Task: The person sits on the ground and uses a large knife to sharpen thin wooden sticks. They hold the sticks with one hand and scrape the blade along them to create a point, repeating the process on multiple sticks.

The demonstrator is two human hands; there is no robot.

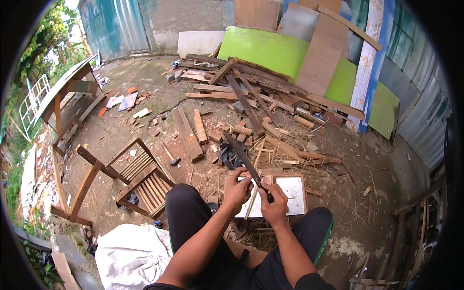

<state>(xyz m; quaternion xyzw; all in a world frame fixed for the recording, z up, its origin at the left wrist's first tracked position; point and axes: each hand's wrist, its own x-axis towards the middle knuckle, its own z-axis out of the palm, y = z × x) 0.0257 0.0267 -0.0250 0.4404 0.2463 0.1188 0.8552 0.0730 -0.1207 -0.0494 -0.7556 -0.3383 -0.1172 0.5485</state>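
Note:
Both of my hands are close together above a white board (294, 199) with a wooden edge, between my knees. My right hand (274, 205) is closed round the lower end of a long dark machete (243, 157), whose blade slants up and away to the left. My left hand (235, 194) is pinched beside the blade, its fingertips at a thin pale bamboo strip (252, 202). The strip runs under the blade, down toward the near edge of the board. Exactly where the fingertips meet the strip is partly hidden.
A wooden slatted chair (145, 176) lies tipped at my left, near a hammer (171, 155) and a white sack (133, 256). Ahead are bamboo pieces (282, 147), a black plastic bag (229, 153) and piled timber (232, 92). Wooden slats stand at right.

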